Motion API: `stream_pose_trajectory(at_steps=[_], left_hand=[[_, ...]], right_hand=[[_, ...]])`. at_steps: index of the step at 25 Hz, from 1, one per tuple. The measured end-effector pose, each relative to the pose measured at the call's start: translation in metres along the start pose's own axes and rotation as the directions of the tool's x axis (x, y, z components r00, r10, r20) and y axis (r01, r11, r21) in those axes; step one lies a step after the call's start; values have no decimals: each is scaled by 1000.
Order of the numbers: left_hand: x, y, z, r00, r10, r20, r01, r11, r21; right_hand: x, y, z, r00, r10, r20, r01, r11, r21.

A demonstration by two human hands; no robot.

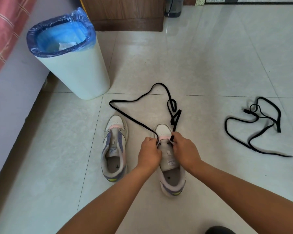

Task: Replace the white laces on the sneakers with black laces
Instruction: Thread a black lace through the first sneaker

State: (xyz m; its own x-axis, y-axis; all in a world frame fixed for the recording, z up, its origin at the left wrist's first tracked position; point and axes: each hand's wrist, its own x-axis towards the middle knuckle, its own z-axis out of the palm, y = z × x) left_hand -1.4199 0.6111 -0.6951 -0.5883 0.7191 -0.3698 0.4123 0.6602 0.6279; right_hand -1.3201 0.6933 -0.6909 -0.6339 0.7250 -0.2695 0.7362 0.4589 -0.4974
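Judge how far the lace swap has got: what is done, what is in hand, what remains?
Done: both sneakers show no white laces.

In hand: the left hand and right hand each pinch the black lace at the right sneaker, near its front eyelets.

Left: finishing it, then lacing the left sneaker with the spare lace.

Two sneakers (115, 147) (171, 159) – two black laces (139, 100) (254, 125) (one loose) – two hands (149, 154) (186, 152), one bin (74, 73)

Pale tiled floor (210, 56), wooden cabinet (125, 12).
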Motion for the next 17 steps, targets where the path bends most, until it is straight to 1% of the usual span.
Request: stream_pose_trajectory(at_steps=[1,2,3,5,7,9,11,12,13,14,16,17], left_hand=[[2,-3,-3,1000,12,24,-12,1000,-14],[4,-5,-6,999,10,39,-8,999,-38],[6,-7,-7,999,-3,44,7,997,-73],[9,-8,-6,998,-48,32,52,988,-146],[6,-7,-2,998,-63,-4,61,982,-181],[3,-6,3,998,-41,-47,32,983,-180],[3,-6,6,996,-11,-89,-3,988,-154],[3,-6,7,995,4,-104,-17,991,-129],[4,-6,7,994,18,-108,-29,995,-99],[5,-6,6,994,29,-107,-38,996,-77],[7,-5,4,995,24,-95,-33,995,-98],[8,-4,3,996,7,-91,-19,990,-137]], right_hand=[[-1,2,-2,1000,-18,10,18,1000,-22],[-2,1,-5,997,-62,45,66,993,-94],[-2,0,-5,988,-109,107,130,970,-206],[-1,-10,-6,962,-154,226,241,870,-430],[1,-18,-6,948,-141,285,281,792,-543],[3,-25,-4,941,-124,316,301,735,-608],[7,-30,-4,940,-104,325,297,721,-627],[12,-32,-4,943,-87,320,278,734,-620],[17,-33,-3,945,-64,322,263,734,-626],[20,-33,-1,948,-71,311,265,718,-644],[24,-29,2,954,-221,201,299,675,-674],[25,-24,3,938,-295,181,334,633,-699]])
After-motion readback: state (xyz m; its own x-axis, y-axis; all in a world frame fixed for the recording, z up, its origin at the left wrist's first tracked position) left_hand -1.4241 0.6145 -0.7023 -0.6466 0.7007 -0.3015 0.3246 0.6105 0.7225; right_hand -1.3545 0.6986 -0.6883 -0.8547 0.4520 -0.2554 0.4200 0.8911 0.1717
